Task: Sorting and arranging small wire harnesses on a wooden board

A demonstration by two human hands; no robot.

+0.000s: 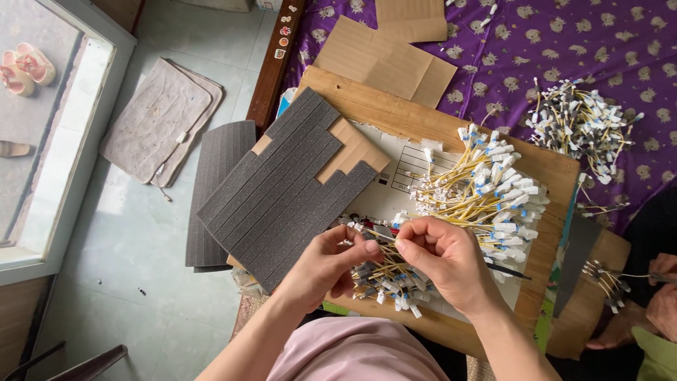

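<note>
Both hands meet near the middle of the wooden board (367, 106): the left hand (326, 264) and right hand (441, 257) each pinch closed on thin yellow wires with white connectors (384, 243). The loose bundle below (391, 286) could snag and tangle; the far pile (493, 190) might slide if dragged.

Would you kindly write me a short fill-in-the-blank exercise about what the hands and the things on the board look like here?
1. The left hand and right hand pinch thin wires of ____ colour.
2. The dark foam strips lie on a ____ board.
3. The bedspread under the loose heap of wires is ____.
4. Each wire in the pile by the right hand ends in a ____ connector.

Missing words: yellow; wooden; purple; white
</note>
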